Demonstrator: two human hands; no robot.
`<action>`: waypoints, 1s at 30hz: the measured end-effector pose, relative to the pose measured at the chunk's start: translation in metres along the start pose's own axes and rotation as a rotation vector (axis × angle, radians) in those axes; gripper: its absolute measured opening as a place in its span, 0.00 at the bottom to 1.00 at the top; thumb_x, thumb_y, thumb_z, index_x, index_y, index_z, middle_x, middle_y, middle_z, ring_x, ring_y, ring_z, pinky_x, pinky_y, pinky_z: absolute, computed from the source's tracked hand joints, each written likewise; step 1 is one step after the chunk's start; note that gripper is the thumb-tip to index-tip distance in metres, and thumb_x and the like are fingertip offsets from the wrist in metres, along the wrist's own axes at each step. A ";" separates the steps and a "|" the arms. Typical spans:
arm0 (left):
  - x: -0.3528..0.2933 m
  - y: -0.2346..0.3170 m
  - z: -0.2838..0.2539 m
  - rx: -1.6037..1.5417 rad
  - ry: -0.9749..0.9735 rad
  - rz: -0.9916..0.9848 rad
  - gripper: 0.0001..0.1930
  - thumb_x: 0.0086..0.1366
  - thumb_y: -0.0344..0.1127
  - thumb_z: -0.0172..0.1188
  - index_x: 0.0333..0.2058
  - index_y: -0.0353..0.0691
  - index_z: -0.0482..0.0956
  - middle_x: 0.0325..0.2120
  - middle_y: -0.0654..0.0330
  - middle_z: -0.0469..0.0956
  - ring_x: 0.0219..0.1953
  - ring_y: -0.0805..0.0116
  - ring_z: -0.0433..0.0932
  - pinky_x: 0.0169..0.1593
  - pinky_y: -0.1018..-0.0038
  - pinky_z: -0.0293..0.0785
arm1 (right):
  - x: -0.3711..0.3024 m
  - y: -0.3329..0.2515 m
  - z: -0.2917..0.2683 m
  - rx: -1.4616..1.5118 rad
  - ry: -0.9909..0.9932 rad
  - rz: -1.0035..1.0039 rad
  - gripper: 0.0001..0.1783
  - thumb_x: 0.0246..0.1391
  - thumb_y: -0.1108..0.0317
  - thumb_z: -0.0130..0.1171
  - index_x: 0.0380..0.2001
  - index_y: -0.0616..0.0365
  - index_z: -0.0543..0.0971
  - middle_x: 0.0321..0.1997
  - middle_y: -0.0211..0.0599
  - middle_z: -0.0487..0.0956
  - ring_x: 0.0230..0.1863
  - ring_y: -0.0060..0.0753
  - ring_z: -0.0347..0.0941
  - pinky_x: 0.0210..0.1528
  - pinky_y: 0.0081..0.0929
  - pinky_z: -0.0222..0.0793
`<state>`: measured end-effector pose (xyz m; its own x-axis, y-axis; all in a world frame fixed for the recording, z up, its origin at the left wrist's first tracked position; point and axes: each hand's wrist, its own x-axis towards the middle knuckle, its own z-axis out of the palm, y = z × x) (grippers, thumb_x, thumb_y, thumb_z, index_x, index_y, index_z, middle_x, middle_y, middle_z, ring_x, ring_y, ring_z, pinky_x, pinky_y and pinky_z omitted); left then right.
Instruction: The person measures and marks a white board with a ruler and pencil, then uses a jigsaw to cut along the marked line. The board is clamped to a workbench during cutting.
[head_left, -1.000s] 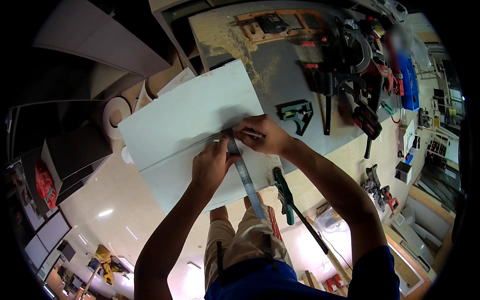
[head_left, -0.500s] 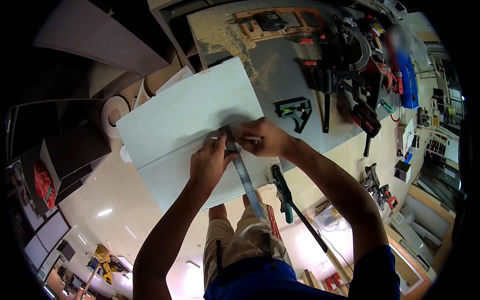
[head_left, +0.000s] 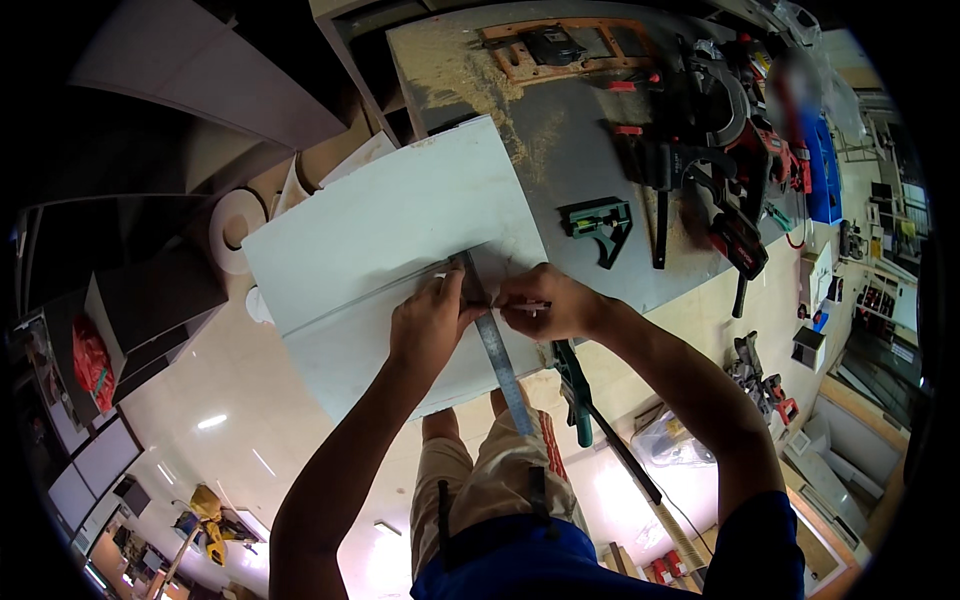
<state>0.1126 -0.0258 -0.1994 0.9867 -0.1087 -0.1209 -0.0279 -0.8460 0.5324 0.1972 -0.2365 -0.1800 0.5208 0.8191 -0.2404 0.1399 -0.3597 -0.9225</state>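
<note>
A large white board [head_left: 390,200] lies on the workbench, with a thin dark line running across it. A steel ruler [head_left: 500,365] crosses its near part and juts over the edge toward my legs. My left hand [head_left: 425,325] has thumb and fingers closed against the ruler near its far end. On the right side of the ruler, my right hand [head_left: 565,300] pinches a thin pale pencil [head_left: 538,306], its tip hidden by the fingers close to the ruler's edge.
A green clamp [head_left: 575,400] sits at the board's near right edge. Right of the board are a green square head [head_left: 598,230], a black bar clamp [head_left: 660,195] and a red-black power tool [head_left: 738,245]. Sawdust [head_left: 465,85] covers the bench's far part.
My right hand has slid toward me along the ruler's right side with the pencil. My left hand keeps its hold on the ruler. The whole view has shifted slightly.
</note>
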 end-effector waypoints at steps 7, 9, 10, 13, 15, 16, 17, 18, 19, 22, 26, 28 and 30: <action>0.000 -0.003 0.003 0.030 -0.029 -0.012 0.32 0.55 0.48 0.72 0.53 0.39 0.72 0.32 0.54 0.81 0.34 0.51 0.83 0.36 0.60 0.79 | 0.004 -0.005 -0.017 -0.037 -0.056 -0.040 0.06 0.51 0.78 0.58 0.35 0.62 0.80 0.27 0.42 0.81 0.29 0.35 0.81 0.34 0.29 0.77; -0.001 -0.002 0.001 0.037 -0.037 -0.018 0.32 0.55 0.49 0.72 0.53 0.39 0.72 0.32 0.54 0.81 0.33 0.52 0.83 0.35 0.61 0.79 | 0.000 -0.014 -0.026 0.227 0.051 0.077 0.09 0.51 0.79 0.56 0.37 0.63 0.80 0.31 0.41 0.83 0.32 0.32 0.82 0.39 0.27 0.80; -0.001 -0.002 0.001 0.034 -0.019 -0.011 0.32 0.55 0.49 0.72 0.53 0.39 0.72 0.31 0.54 0.81 0.32 0.52 0.83 0.35 0.61 0.79 | -0.006 -0.025 -0.033 0.312 0.065 0.204 0.12 0.51 0.81 0.54 0.40 0.65 0.79 0.35 0.42 0.84 0.37 0.30 0.83 0.45 0.26 0.81; -0.003 -0.005 0.006 0.039 0.028 0.025 0.32 0.56 0.51 0.72 0.54 0.40 0.73 0.28 0.56 0.80 0.31 0.55 0.83 0.34 0.62 0.79 | -0.030 -0.025 -0.038 0.352 0.231 0.224 0.07 0.53 0.78 0.55 0.37 0.65 0.76 0.31 0.39 0.82 0.33 0.26 0.81 0.39 0.24 0.78; -0.003 -0.006 0.006 0.033 0.016 0.013 0.32 0.56 0.51 0.71 0.54 0.41 0.73 0.28 0.57 0.81 0.30 0.56 0.82 0.34 0.62 0.79 | -0.047 -0.021 -0.040 0.406 0.230 0.305 0.05 0.59 0.73 0.59 0.34 0.64 0.76 0.29 0.35 0.81 0.29 0.21 0.78 0.34 0.21 0.75; -0.003 -0.008 0.008 0.028 0.045 0.028 0.32 0.56 0.50 0.71 0.54 0.41 0.73 0.28 0.59 0.81 0.30 0.58 0.82 0.34 0.63 0.78 | -0.054 -0.019 -0.039 0.366 0.224 0.305 0.06 0.60 0.72 0.58 0.34 0.64 0.76 0.30 0.35 0.82 0.29 0.21 0.78 0.34 0.22 0.75; -0.002 -0.006 0.008 0.031 0.024 0.022 0.32 0.56 0.50 0.71 0.55 0.41 0.72 0.29 0.58 0.81 0.32 0.58 0.82 0.35 0.64 0.79 | -0.061 -0.017 -0.038 0.326 0.222 0.305 0.06 0.62 0.72 0.58 0.34 0.65 0.76 0.30 0.36 0.82 0.29 0.21 0.78 0.34 0.22 0.76; -0.002 -0.004 0.008 0.034 0.004 0.016 0.33 0.56 0.51 0.71 0.55 0.40 0.71 0.31 0.58 0.81 0.33 0.58 0.82 0.35 0.64 0.80 | -0.065 -0.015 -0.037 0.314 0.203 0.304 0.07 0.63 0.71 0.58 0.35 0.65 0.76 0.30 0.36 0.82 0.29 0.22 0.78 0.34 0.22 0.76; -0.001 -0.003 0.007 0.037 -0.016 0.010 0.33 0.56 0.51 0.70 0.56 0.40 0.71 0.32 0.57 0.80 0.34 0.58 0.82 0.36 0.65 0.80 | -0.068 -0.014 -0.037 0.302 0.185 0.302 0.07 0.64 0.70 0.57 0.36 0.65 0.77 0.31 0.37 0.82 0.29 0.22 0.78 0.34 0.22 0.76; -0.004 -0.010 0.007 0.025 0.001 0.032 0.32 0.57 0.51 0.70 0.55 0.40 0.71 0.33 0.57 0.81 0.35 0.57 0.82 0.36 0.64 0.80 | -0.075 -0.016 -0.032 0.380 0.102 0.349 0.09 0.65 0.69 0.55 0.40 0.66 0.79 0.32 0.37 0.83 0.30 0.23 0.78 0.34 0.22 0.76; 0.000 -0.006 0.004 0.016 -0.020 0.020 0.32 0.57 0.50 0.70 0.55 0.38 0.71 0.33 0.56 0.82 0.35 0.57 0.83 0.36 0.63 0.80 | -0.077 -0.029 -0.032 0.333 -0.034 0.361 0.10 0.63 0.70 0.55 0.41 0.66 0.80 0.32 0.38 0.83 0.31 0.24 0.79 0.36 0.23 0.76; 0.001 -0.003 0.003 0.026 -0.032 0.011 0.32 0.57 0.49 0.70 0.54 0.37 0.71 0.35 0.55 0.82 0.35 0.56 0.83 0.36 0.63 0.80 | -0.073 -0.035 -0.029 0.269 -0.087 0.302 0.07 0.60 0.72 0.57 0.37 0.65 0.80 0.30 0.37 0.83 0.30 0.24 0.78 0.35 0.24 0.76; 0.001 -0.003 0.003 0.000 -0.027 0.005 0.31 0.57 0.48 0.71 0.54 0.37 0.71 0.35 0.54 0.82 0.35 0.56 0.83 0.36 0.62 0.80 | -0.064 -0.038 -0.026 0.191 -0.139 0.212 0.05 0.58 0.73 0.59 0.33 0.64 0.79 0.28 0.37 0.82 0.30 0.25 0.78 0.35 0.25 0.75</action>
<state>0.1134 -0.0252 -0.2038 0.9819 -0.1269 -0.1404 -0.0330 -0.8454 0.5332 0.1803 -0.2865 -0.1217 0.3993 0.7929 -0.4603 -0.1275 -0.4492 -0.8843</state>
